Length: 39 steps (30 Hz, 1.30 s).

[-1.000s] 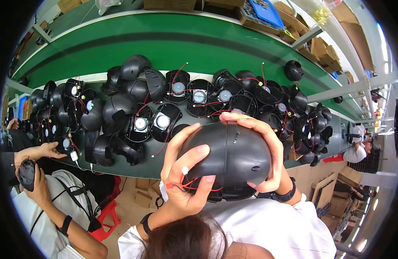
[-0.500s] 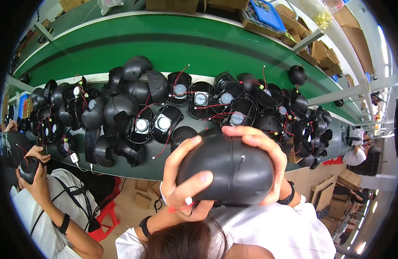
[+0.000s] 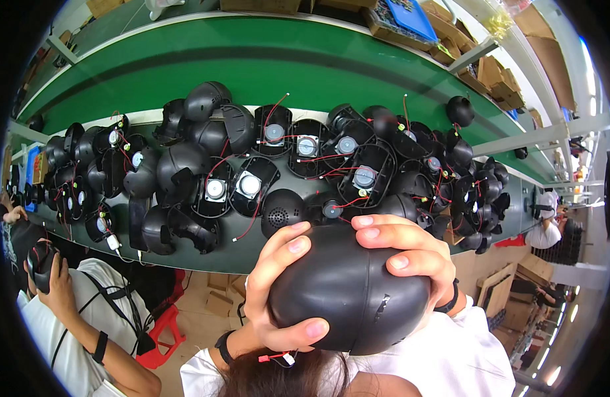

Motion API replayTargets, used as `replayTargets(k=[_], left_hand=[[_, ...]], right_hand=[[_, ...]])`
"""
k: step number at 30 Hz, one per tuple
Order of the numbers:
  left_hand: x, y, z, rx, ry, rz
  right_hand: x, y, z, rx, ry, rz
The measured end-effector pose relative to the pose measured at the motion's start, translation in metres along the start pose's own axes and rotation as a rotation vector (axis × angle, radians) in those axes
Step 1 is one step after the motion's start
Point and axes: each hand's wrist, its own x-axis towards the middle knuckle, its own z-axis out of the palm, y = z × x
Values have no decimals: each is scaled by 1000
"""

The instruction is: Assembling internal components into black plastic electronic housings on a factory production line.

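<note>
A glossy black rounded plastic housing point(image 3: 325, 291) is held up close to me, over the near edge of the workbench. A seam runs around it, and its two halves sit together. My left hand point(image 3: 273, 291) wraps its left end, thumb across the front and fingers over the top. My right hand point(image 3: 417, 264) grips the top and right side with bent fingers. A small white-and-red connector point(image 3: 278, 358) on a short wire hangs below my left thumb. The inside of the housing is hidden.
Black shells point(image 3: 184, 165) and open halves with round speakers point(image 3: 250, 186) and red wires crowd the workbench point(image 3: 232, 248). A green panel point(image 3: 278, 69) rises behind. A co-worker's hand point(image 3: 56, 291) holds a black housing at the left, near a red stool point(image 3: 162, 341).
My hands have brought the housing slightly lower and tilted it, so its seam has shifted right. The fingers of both hands stay around it. The co-worker's raised hand has moved off their housing.
</note>
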Motion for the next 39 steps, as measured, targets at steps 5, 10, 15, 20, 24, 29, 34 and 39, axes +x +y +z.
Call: replayTargets(k=[5, 10, 15, 20, 24, 29, 34, 39], left_hand=[[-6, 1, -1, -4, 48, -79], [9, 2, -9, 224, -8, -201], [-6, 6, -8, 240, 130, -385], [-9, 13, -7, 279, 126, -423], [-11, 14, -8, 255, 136, -388], [-10, 14, -7, 210, 135, -407], [-8, 15, -8, 264, 72, -317], [-5, 13, -8, 331, 31, -260]], right_hand=[[-5, 4, -4, 30, -13, 118], [-13, 16, 7, 106, 70, 389], [-22, 17, 12, -78, -114, 473], [-26, 15, 26, 237, 99, 576], [-27, 11, 24, 175, 79, 532], [-28, 14, 25, 162, 80, 494], [-26, 12, 23, 99, 45, 418], [-31, 23, 23, 119, 51, 310]])
